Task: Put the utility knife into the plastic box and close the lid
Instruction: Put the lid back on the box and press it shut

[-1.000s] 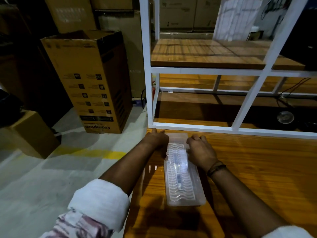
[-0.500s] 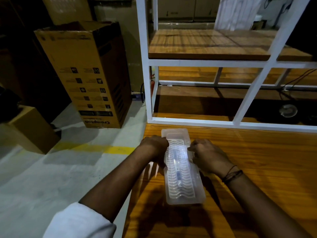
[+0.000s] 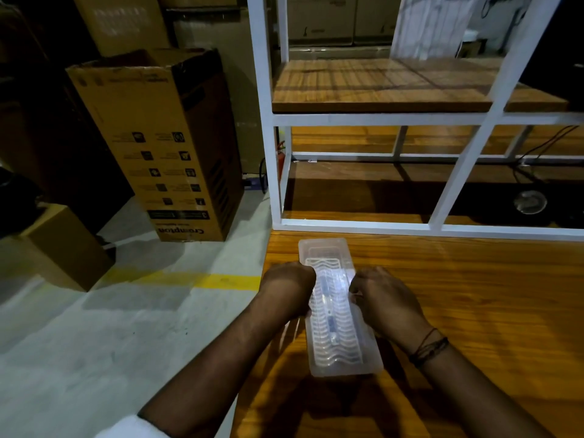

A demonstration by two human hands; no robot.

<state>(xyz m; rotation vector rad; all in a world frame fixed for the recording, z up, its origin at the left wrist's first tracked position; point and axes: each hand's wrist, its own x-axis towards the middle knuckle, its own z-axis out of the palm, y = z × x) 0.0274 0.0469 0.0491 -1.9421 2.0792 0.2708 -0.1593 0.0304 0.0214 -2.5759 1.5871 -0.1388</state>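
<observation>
A long translucent plastic box (image 3: 338, 339) lies lengthwise on the wooden table (image 3: 474, 311), near its left edge. Its ribbed lid is down on it. Through the lid the utility knife (image 3: 331, 324) shows as a pale strip with a small dark mark. My left hand (image 3: 289, 287) presses the box's left side around the middle, fingers curled. My right hand (image 3: 384, 300) grips the right side opposite it. The fingertips of both hands are hidden against the box's edges.
A white metal shelf frame (image 3: 275, 172) with wooden shelves stands just beyond the table's far edge. A tall open cardboard box (image 3: 164, 143) stands on the grey floor at left, with a smaller carton (image 3: 60, 248) nearer. A yellow floor line (image 3: 189, 278) runs past the table's left edge.
Both hands have slid from the box's far end towards its middle, along its sides. The far end of the box is now uncovered. The view has shifted slightly.
</observation>
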